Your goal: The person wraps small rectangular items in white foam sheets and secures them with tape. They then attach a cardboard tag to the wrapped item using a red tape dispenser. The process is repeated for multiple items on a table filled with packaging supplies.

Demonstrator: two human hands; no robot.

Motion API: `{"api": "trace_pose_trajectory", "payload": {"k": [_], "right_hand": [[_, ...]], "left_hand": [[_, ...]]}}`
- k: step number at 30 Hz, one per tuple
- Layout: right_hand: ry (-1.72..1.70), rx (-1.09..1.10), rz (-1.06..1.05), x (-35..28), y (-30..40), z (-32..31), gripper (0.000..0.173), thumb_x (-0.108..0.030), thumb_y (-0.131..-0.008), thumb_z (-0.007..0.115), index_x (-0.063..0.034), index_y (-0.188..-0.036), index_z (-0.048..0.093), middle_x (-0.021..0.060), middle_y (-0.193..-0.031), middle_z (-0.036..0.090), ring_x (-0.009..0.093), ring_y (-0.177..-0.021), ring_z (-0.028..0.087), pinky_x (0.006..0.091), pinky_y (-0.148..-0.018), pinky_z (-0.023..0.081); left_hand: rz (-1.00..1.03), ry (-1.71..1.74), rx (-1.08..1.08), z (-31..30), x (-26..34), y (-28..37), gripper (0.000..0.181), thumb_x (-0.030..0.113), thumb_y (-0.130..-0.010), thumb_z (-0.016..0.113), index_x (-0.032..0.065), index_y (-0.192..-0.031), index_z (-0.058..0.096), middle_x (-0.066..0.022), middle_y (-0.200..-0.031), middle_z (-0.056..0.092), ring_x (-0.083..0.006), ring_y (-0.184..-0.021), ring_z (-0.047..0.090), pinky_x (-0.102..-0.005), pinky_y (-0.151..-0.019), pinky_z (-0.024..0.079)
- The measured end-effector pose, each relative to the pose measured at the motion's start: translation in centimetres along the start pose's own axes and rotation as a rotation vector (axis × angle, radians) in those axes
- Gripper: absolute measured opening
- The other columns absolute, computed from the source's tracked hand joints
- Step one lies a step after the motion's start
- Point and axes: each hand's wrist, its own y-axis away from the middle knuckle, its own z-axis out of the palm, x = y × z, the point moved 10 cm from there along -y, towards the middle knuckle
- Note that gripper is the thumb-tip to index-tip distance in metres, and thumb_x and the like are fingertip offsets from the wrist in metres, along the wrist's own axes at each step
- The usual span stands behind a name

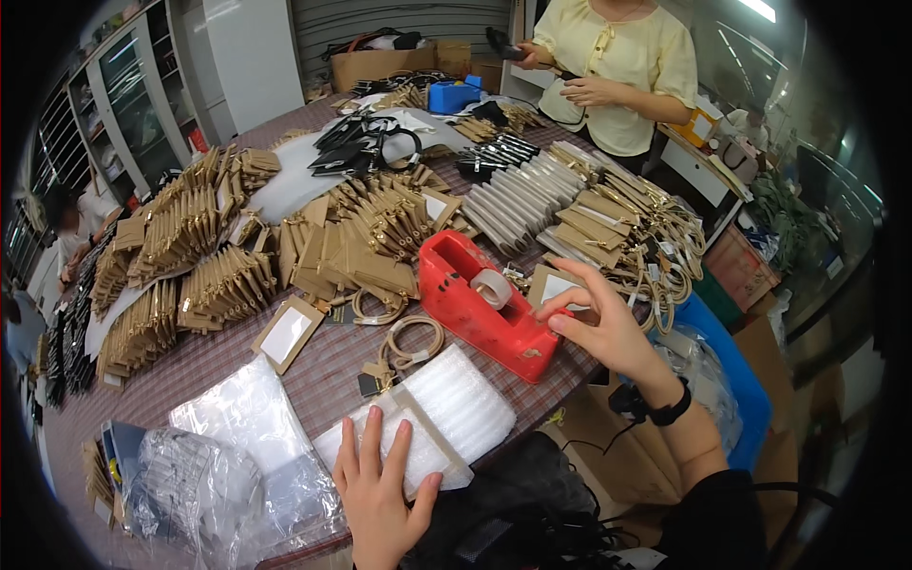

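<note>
My left hand (381, 491) rests with fingers spread on a tan card holder (434, 442) partly covered by white foam wrap (463, 402) at the table's near edge. My right hand (605, 328) is at the near end of a red tape dispenser (484, 313), its thumb and forefinger close together by the cutting end; whether they pinch a piece of tape cannot be told. A roll of clear tape (491, 288) sits in the dispenser. Beyond the foam lie a coiled tan cord (415, 342) with a dark tag and a card holder with a white insert (287, 333).
Clear plastic bags (249, 420) lie at the left. Stacks of tan card holders (228, 285), grey wrapped bundles (527, 196) and black holders (349, 146) cover the checked tablecloth. A person (620, 71) stands across the table; a blue bin (741, 399) is at the right.
</note>
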Motion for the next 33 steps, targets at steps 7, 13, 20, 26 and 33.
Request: {"api": "trace_pose_trajectory", "payload": {"k": [7, 13, 20, 26, 33], "right_hand": [[0.002, 0.018, 0.005, -3.8, -1.0, 0.0, 0.057, 0.006, -0.092, 0.067, -0.0046, -0.143, 0.043, -0.0013, -0.083, 0.059, 0.006, -0.085, 0.059, 0.0266, -0.084, 0.052], [0.009, 0.177, -0.003, 0.1, 3.0, -0.8, 0.052, 0.008, -0.093, 0.064, -0.0071, -0.138, 0.042, -0.0014, -0.082, 0.057, 0.008, -0.086, 0.057, 0.0231, -0.084, 0.046], [0.117, 0.498, -0.38, -4.3, 6.6, -0.9, 0.067, 0.008, -0.093, 0.06, 0.0008, -0.151, 0.027, 0.0039, -0.09, 0.059, 0.017, -0.104, 0.058, 0.0337, -0.099, 0.045], [0.252, -0.385, -0.251, -8.6, 1.5, 13.6, 0.075, 0.003, -0.089, 0.068, -0.0044, -0.154, 0.032, 0.01, -0.089, 0.069, 0.019, -0.086, 0.065, 0.0313, -0.085, 0.051], [0.251, -0.755, -0.158, -5.3, -1.6, 21.5, 0.081, 0.002, -0.085, 0.067, -0.0074, -0.157, 0.03, 0.0108, -0.077, 0.069, 0.027, -0.071, 0.071, 0.037, -0.068, 0.054]], "left_hand": [[0.006, 0.03, 0.021, 0.0, -0.5, 0.1, 0.066, 0.043, -0.09, 0.069, 0.0087, -0.145, 0.06, -0.0215, -0.162, 0.041, -0.0489, -0.151, 0.031, -0.055, -0.119, 0.024], [0.005, 0.067, 0.005, 0.0, -0.6, 0.0, 0.066, 0.04, -0.088, 0.071, 0.0098, -0.145, 0.06, -0.0213, -0.162, 0.041, -0.0497, -0.15, 0.032, -0.0545, -0.119, 0.024], [0.068, 0.055, -0.016, -0.2, 0.0, -0.1, 0.056, 0.045, -0.09, 0.072, 0.0237, -0.142, 0.066, -0.0237, -0.163, 0.039, -0.0515, -0.148, 0.032, -0.0546, -0.117, 0.027], [0.081, 0.051, 0.007, -0.3, -0.7, 0.1, 0.055, 0.045, -0.092, 0.07, 0.0243, -0.143, 0.066, -0.0241, -0.163, 0.038, -0.0512, -0.149, 0.032, -0.054, -0.117, 0.027], [0.1, 0.036, 0.035, -0.2, -0.5, 0.0, 0.055, 0.046, -0.093, 0.069, 0.0244, -0.143, 0.065, -0.0237, -0.162, 0.038, -0.0511, -0.148, 0.033, -0.0548, -0.116, 0.03]]}}
